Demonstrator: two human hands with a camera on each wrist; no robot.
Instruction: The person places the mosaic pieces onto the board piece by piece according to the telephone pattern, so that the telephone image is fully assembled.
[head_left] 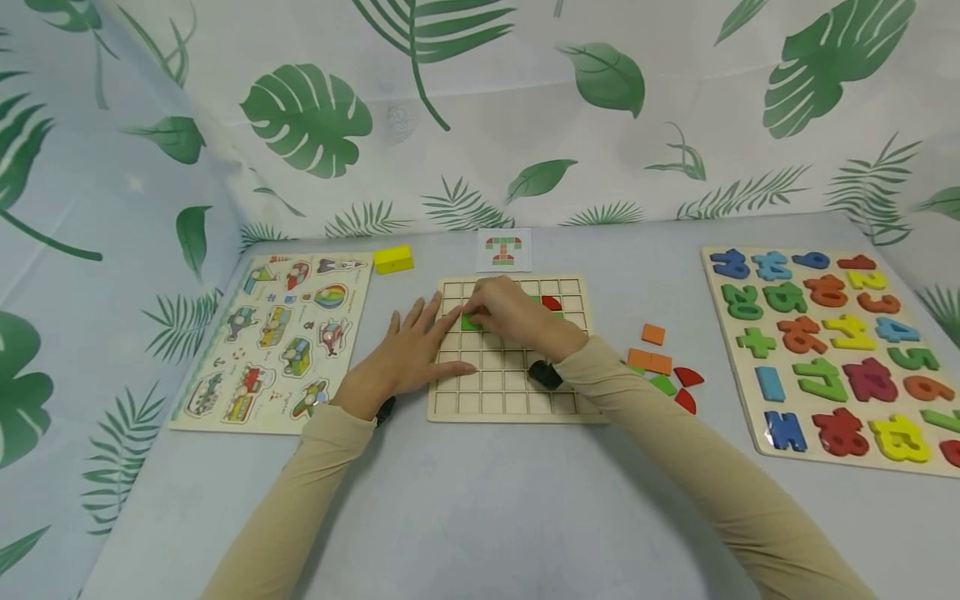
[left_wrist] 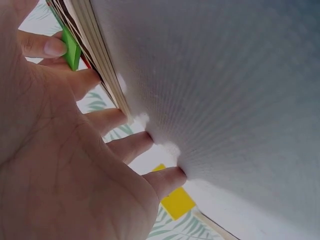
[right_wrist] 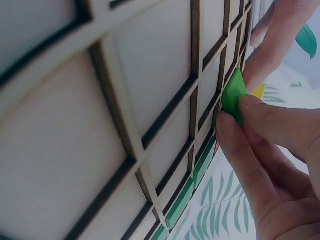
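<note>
A wooden grid board (head_left: pixel 491 404) lies in the middle of the table. My right hand (head_left: pixel 506 312) is over its upper left part and pinches a green tile (right_wrist: pixel 233 97) between thumb and fingertips, tilted at the grid. Green pieces and a red quarter-circle piece (head_left: pixel 551 302) sit in the upper cells, partly hidden by that hand. My left hand (head_left: pixel 401 358) rests with spread fingers at the board's left edge, its thumb over the grid. In the left wrist view, the green tile (left_wrist: pixel 71 49) shows at the board's edge.
Loose orange squares (head_left: pixel 653 334), red quarter-circles (head_left: pixel 686 402) and green pieces (head_left: pixel 663 384) lie right of the board. A picture card (head_left: pixel 483 260) and yellow block (head_left: pixel 393 260) are behind. A vehicle puzzle (head_left: pixel 262 343) stands left, a number puzzle (head_left: pixel 750 392) right.
</note>
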